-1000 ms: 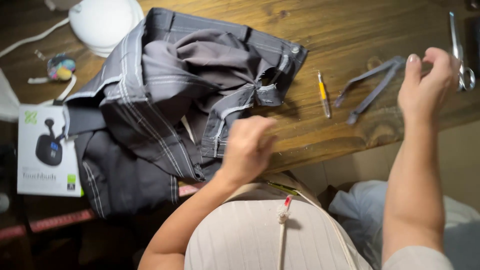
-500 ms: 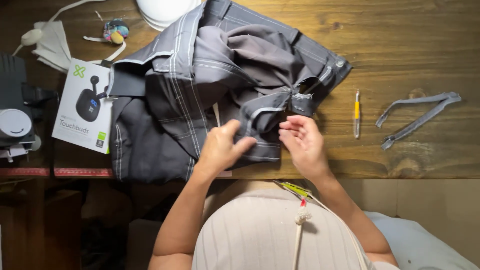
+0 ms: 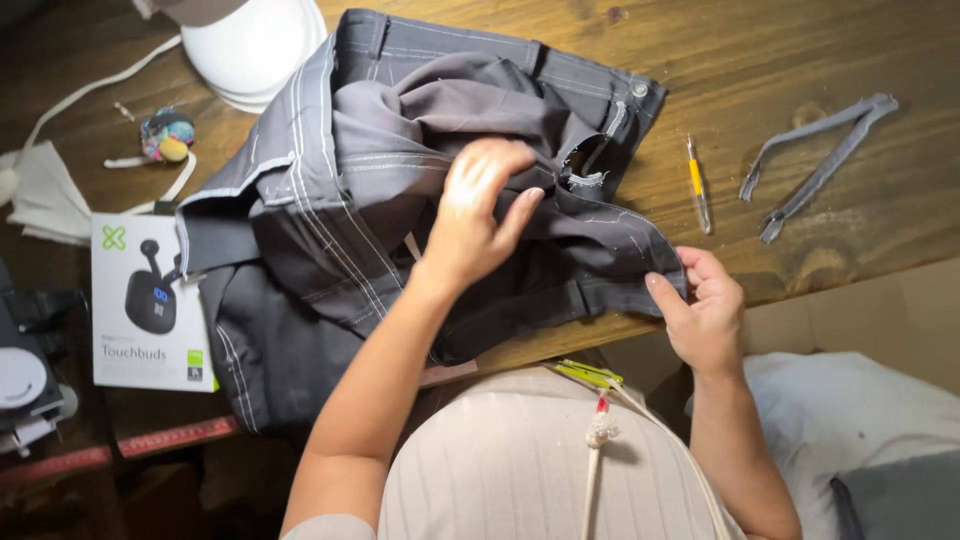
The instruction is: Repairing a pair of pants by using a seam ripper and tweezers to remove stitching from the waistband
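Leftmost on the wooden table (image 3: 800, 60) lay a white rectangular earbud box (image 3: 150, 300) with a green mark and a black product picture, touching the grey trousers (image 3: 330, 250) spread at the table's centre. Left hand (image 3: 480, 215) rested flat on the bunched fabric, fingers loosely spread. Right hand (image 3: 700, 310) was pinched shut on the trousers' near edge. A yellow-handled seam ripper (image 3: 697, 185) and grey fabric strips (image 3: 815, 165) lay apart to the right; a white hard hat (image 3: 250, 45) sat beyond.

Warm overhead light, dim left edge, sharp focus throughout.
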